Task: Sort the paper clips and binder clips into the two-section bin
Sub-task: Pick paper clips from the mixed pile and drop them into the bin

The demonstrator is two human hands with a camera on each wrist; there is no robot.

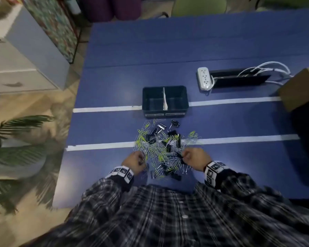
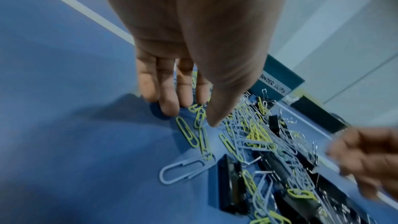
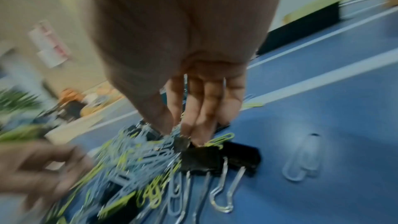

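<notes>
A tangled pile of silver and yellow paper clips [image 1: 159,152] mixed with black binder clips [image 1: 169,138] lies on the blue table, just in front of the dark two-section bin [image 1: 145,99]. A white divider [image 1: 165,100] splits the bin, and both sections look bare. My left hand [image 1: 141,160] is at the pile's left edge. Its straight fingers [image 2: 170,105] and thumb touch yellow paper clips [image 2: 199,117] on the table. My right hand [image 3: 178,134] is at the pile's right edge, thumb and fingertips pinching the top of a black binder clip [image 3: 200,159].
Behind the bin to the right are a white power strip [image 1: 204,78] and a cable slot [image 1: 239,80]. A cardboard box [image 1: 300,88] and a black object [image 1: 307,148] stand at the right edge. White tape lines [image 1: 103,109] cross the table. A potted plant [image 1: 16,139] is left of it.
</notes>
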